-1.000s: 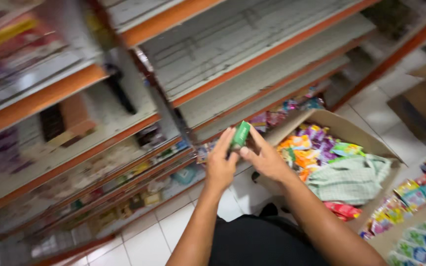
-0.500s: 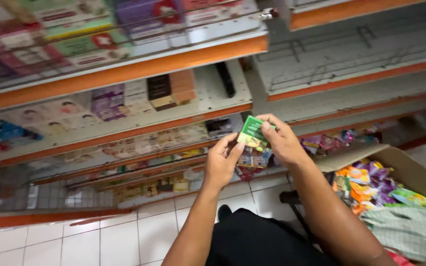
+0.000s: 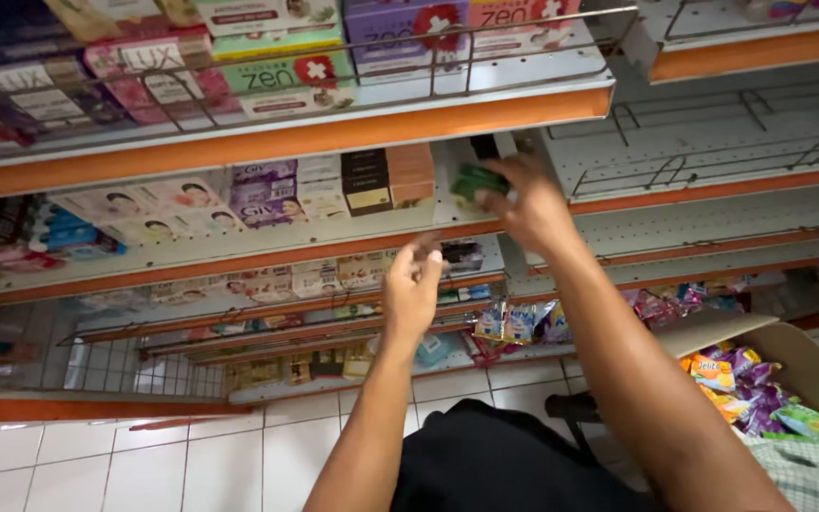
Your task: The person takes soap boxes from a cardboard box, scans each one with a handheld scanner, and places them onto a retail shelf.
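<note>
My right hand (image 3: 523, 204) fingers pinch small green box (image 3: 476, 180) at shelf (image 3: 334, 237): light, stiff, grip by edges. Left hand (image 3: 411, 289) open, empty.

The right hand (image 3: 528, 204) grips a small box (image 3: 478, 180) on a shelf (image 3: 334, 237). Just left of the grip, stacked boxes (image 3: 386, 180) stand on that shelf. Above the grip, another shelf (image 3: 334, 128) carries more boxes (image 3: 267, 66). Below and left of the grip, apart from it, hangs the left hand (image 3: 411, 289). Far below and right sits a carton (image 3: 789, 365) of packets (image 3: 737, 384).
</note>
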